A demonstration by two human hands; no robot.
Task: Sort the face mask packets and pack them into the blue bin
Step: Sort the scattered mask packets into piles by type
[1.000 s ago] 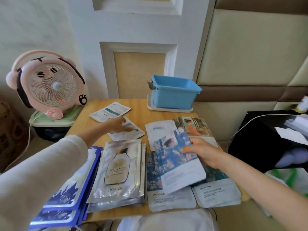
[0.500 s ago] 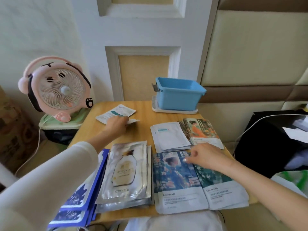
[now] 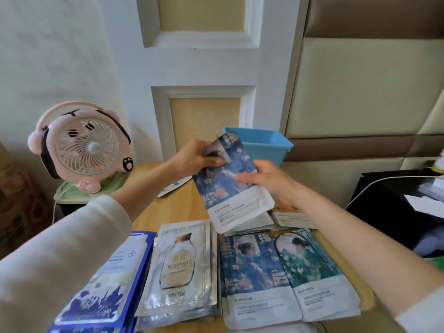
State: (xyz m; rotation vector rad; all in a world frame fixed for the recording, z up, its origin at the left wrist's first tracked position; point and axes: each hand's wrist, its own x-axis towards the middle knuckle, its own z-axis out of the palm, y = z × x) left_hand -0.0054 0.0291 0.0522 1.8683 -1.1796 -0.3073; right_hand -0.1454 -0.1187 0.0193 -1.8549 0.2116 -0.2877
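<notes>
While both hands hold one blue packet (image 3: 230,186) up over the table (image 3: 149,217), I lose most of the far row behind it.

At the far table edge the blue bin (image 3: 266,145) has its left side and base covered by the packet and the right hand (image 3: 266,179). An orange packet (image 3: 290,212) shows only past the right wrist, a white packet (image 3: 173,188) only behind the left forearm, and pale packets (image 3: 249,227) peek from under the held one. I can't read the small print. The blue-white pile (image 3: 103,292), cut off by the frame, lies flat in a row with the silver pile (image 3: 182,267), blue picture pile (image 3: 252,272) and green picture pile (image 3: 314,267). The left hand (image 3: 194,157) pinches the packet's top left corner, thumb on front, fingers hidden behind. The right hand grips its right edge, fingertips curled onto the front. A pink fan (image 3: 81,145) stands left of the table.
</notes>
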